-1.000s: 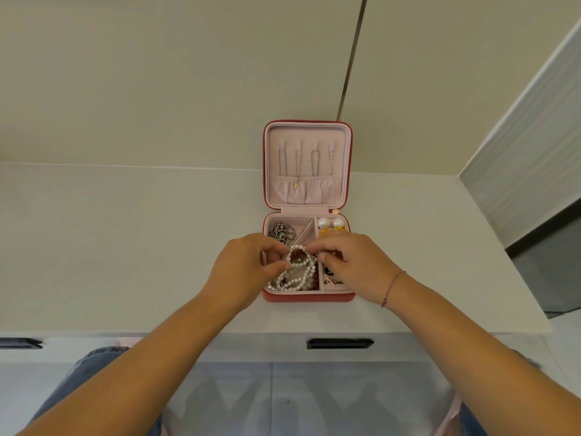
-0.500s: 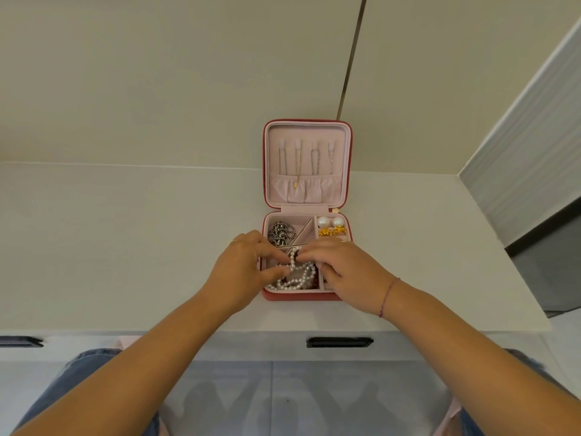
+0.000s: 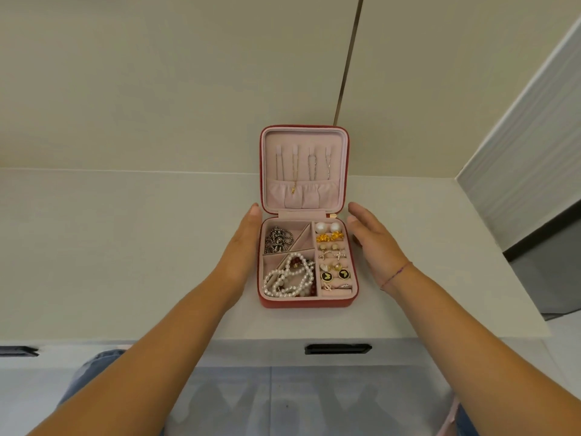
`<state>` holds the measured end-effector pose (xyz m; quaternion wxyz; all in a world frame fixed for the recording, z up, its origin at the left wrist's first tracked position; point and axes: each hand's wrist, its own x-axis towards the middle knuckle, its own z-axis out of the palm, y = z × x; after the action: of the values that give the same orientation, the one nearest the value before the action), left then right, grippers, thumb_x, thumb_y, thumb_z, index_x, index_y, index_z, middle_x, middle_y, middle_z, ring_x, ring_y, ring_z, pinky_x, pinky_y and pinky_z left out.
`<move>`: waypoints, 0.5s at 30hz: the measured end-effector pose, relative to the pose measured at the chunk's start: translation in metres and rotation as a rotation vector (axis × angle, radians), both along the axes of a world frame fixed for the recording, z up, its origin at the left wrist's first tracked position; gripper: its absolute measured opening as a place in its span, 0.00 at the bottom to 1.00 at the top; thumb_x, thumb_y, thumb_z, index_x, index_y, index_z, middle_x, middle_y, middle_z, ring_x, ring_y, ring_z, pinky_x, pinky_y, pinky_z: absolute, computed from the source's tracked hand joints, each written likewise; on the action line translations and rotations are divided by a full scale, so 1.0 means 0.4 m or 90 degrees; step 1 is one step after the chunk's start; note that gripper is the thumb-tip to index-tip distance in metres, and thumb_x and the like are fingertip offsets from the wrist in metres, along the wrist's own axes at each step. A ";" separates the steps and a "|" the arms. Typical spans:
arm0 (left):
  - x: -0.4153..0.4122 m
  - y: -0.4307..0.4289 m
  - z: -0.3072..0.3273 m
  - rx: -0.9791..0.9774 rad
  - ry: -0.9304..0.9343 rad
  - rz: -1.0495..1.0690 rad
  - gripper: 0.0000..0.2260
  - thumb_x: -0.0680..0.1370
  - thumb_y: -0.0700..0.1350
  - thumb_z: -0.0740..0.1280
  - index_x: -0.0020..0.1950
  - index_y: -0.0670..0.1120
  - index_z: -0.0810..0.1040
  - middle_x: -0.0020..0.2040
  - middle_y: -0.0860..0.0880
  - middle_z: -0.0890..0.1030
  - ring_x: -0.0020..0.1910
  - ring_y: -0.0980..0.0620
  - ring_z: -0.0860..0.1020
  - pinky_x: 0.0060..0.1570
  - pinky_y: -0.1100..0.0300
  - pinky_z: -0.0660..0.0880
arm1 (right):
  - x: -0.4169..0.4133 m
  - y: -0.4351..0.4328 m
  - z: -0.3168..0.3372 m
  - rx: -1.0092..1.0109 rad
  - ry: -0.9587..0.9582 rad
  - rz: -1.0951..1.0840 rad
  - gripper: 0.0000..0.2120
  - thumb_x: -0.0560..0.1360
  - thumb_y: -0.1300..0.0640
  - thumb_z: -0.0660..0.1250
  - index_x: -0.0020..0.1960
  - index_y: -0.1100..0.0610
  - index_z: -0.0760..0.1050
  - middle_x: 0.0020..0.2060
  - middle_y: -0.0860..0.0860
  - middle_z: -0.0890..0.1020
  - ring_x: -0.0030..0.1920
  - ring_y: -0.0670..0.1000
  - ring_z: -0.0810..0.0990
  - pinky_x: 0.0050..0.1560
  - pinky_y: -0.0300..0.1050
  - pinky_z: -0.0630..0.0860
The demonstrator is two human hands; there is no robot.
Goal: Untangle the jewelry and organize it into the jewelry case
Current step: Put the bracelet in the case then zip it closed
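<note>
— Since every piece in view lies inside the square red jewelry case, white pearl strand coiled in its near-left compartment, sorting looks done?
— Likely; shutting the pink-lined lid comes next.
— Hands?
— Fingers straight: left hand and right hand flank it, holding nothing; touching it, I can't tell.

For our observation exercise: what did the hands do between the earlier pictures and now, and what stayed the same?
Both hands let go of the pearl strand, now lying in the near-left compartment. The left hand drew out to the left of the jewelry case, the right hand to its right, fingers straight. Case open in place; silver chain and earrings unmoved.
</note>
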<state>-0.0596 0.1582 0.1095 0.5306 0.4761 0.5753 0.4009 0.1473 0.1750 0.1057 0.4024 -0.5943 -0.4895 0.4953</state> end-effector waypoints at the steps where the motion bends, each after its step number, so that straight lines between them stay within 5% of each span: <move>1: 0.009 0.007 0.007 -0.008 -0.025 -0.001 0.15 0.80 0.64 0.47 0.59 0.68 0.70 0.54 0.67 0.78 0.53 0.71 0.75 0.58 0.68 0.69 | -0.006 0.004 -0.005 -0.004 0.045 -0.001 0.21 0.81 0.54 0.57 0.73 0.52 0.62 0.67 0.46 0.70 0.60 0.42 0.72 0.59 0.38 0.69; 4: 0.024 0.033 -0.001 -0.010 -0.073 -0.005 0.22 0.78 0.68 0.47 0.60 0.64 0.75 0.60 0.57 0.80 0.59 0.57 0.78 0.65 0.52 0.70 | -0.020 0.022 -0.005 0.017 0.124 0.034 0.15 0.82 0.55 0.55 0.68 0.50 0.68 0.58 0.46 0.80 0.52 0.42 0.81 0.48 0.36 0.77; 6: 0.026 0.047 0.002 -0.014 -0.095 0.000 0.23 0.77 0.69 0.46 0.61 0.64 0.75 0.62 0.55 0.79 0.61 0.54 0.77 0.67 0.48 0.69 | -0.021 0.037 -0.005 0.039 0.119 0.057 0.16 0.82 0.52 0.54 0.69 0.50 0.67 0.60 0.49 0.79 0.58 0.48 0.79 0.54 0.44 0.77; 11: 0.030 0.057 0.018 0.033 -0.091 0.007 0.22 0.79 0.66 0.44 0.70 0.66 0.65 0.68 0.61 0.71 0.68 0.59 0.69 0.70 0.58 0.63 | -0.010 0.047 0.006 0.052 0.145 0.058 0.25 0.80 0.46 0.56 0.75 0.47 0.55 0.68 0.46 0.71 0.68 0.48 0.71 0.67 0.49 0.68; 15: 0.016 0.051 0.043 0.083 -0.056 0.011 0.17 0.78 0.65 0.40 0.65 0.70 0.58 0.63 0.65 0.68 0.65 0.65 0.65 0.66 0.64 0.58 | 0.011 0.040 0.030 0.042 0.157 0.046 0.36 0.72 0.37 0.55 0.76 0.45 0.49 0.65 0.41 0.70 0.69 0.48 0.68 0.74 0.53 0.57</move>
<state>-0.0532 0.1785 0.1268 0.5198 0.4868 0.5283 0.4624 0.1519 0.1911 0.1176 0.4606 -0.4971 -0.4733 0.5628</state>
